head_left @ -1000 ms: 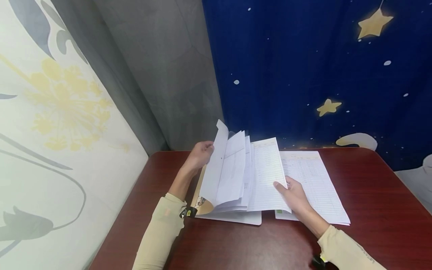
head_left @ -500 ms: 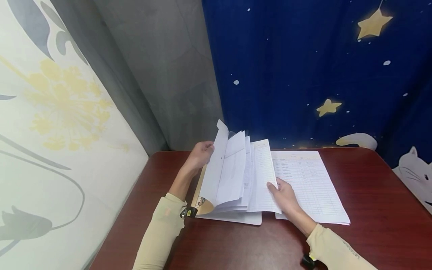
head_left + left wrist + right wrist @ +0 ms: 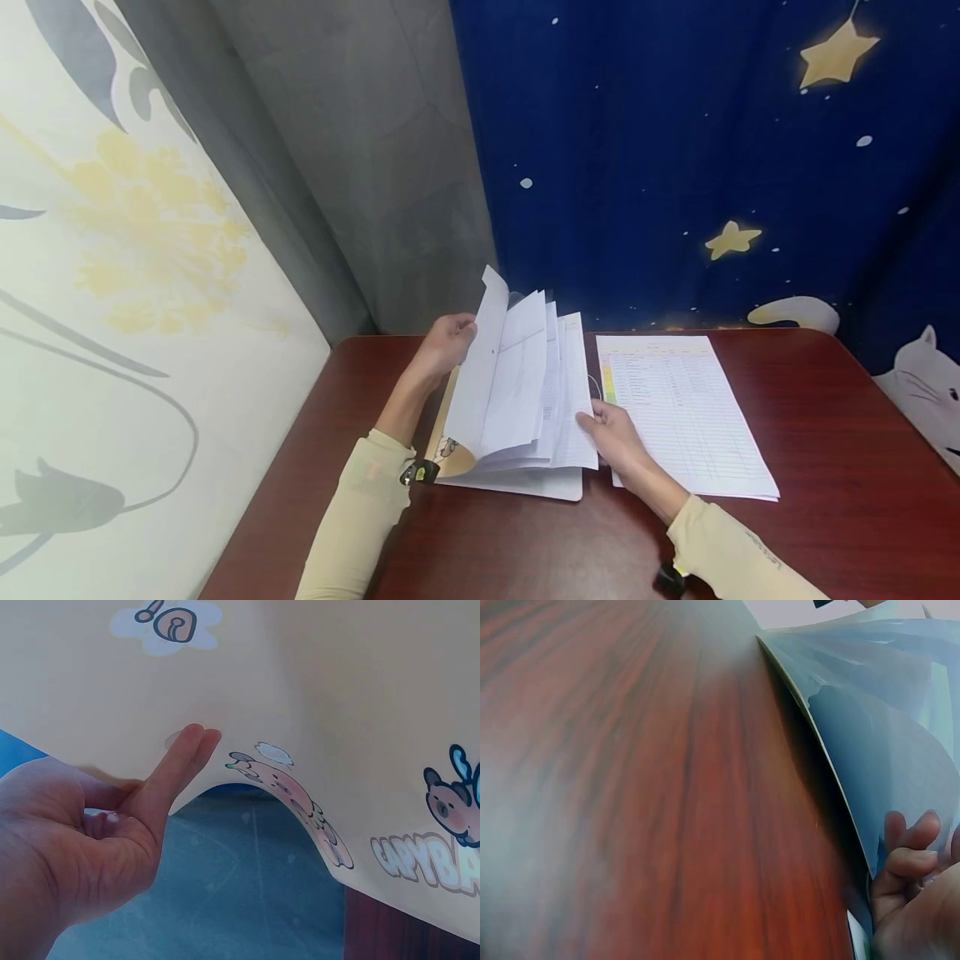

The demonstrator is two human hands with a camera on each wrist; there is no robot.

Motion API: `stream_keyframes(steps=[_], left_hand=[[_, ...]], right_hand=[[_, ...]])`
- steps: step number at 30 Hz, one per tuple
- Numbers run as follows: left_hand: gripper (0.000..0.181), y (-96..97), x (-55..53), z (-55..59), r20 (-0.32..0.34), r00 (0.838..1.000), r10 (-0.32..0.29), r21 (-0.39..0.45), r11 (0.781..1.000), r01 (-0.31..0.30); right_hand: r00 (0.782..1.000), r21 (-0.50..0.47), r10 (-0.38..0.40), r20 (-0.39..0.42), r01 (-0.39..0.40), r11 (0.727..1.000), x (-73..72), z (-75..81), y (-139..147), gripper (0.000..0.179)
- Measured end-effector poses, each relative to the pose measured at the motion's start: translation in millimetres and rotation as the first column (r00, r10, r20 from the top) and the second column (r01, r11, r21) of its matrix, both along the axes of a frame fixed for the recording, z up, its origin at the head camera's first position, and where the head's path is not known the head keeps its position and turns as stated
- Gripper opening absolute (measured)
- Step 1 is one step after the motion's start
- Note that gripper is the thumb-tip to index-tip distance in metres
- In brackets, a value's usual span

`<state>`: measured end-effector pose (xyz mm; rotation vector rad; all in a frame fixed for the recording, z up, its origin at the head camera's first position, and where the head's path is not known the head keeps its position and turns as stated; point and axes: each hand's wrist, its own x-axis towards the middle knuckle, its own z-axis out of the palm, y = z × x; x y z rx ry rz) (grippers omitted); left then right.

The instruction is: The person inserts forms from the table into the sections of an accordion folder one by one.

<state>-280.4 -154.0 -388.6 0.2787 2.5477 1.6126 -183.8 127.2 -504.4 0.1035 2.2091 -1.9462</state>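
At the left of the table lies an open folder [image 3: 525, 483] with a beige cartoon-printed cover [image 3: 315, 697] and several white pages inside. My left hand [image 3: 448, 340] holds the raised cover and the white page behind it by the left edge. In the left wrist view, the fingers of this left hand [image 3: 112, 825] lie against the cover's outside. My right hand [image 3: 618, 437] pinches the right edge of a lined printed sheet [image 3: 579, 383], whose left part is hidden among the folder's pages. In the right wrist view, the right hand's curled fingers [image 3: 907, 862] are beside the folder's bluish inner page [image 3: 870, 757].
A second stack of printed sheets [image 3: 690, 417] lies flat to the right of the folder, with coloured marks along its left edge. The dark red table [image 3: 832, 417] ends at a blue star curtain [image 3: 637, 167]. A patterned white wall [image 3: 150, 350] stands on the left.
My right hand has moved left with the printed sheet, so less of it sticks out from the folder's pages. More of the right stack shows. The left hand stays in place.
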Motion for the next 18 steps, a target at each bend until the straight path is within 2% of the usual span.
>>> stream_keyframes(steps=[6, 10, 18], left_hand=[[0.048, -0.9, 0.4, -0.7, -0.008, 1.0, -0.001, 0.004, 1.0, 0.002], [0.045, -1.6, 1.3, -0.6, -0.007, 1.0, -0.019, 0.026, 0.999, 0.019], [0.042, -2.2, 3.1, 0.8, -0.026, 0.999, -0.029, 0.035, 0.999, 0.03]], right_hand=[[0.999, -0.017, 0.035, 0.004, -0.035, 0.999, -2.7, -1.4, -9.9, 0.039], [0.998, 0.019, 0.066, 0.0, -0.066, 0.998, -3.7, -3.6, -13.7, 0.043], [0.997, 0.02, 0.076, 0.005, -0.076, 0.997, -4.4, -3.1, -21.3, 0.044]])
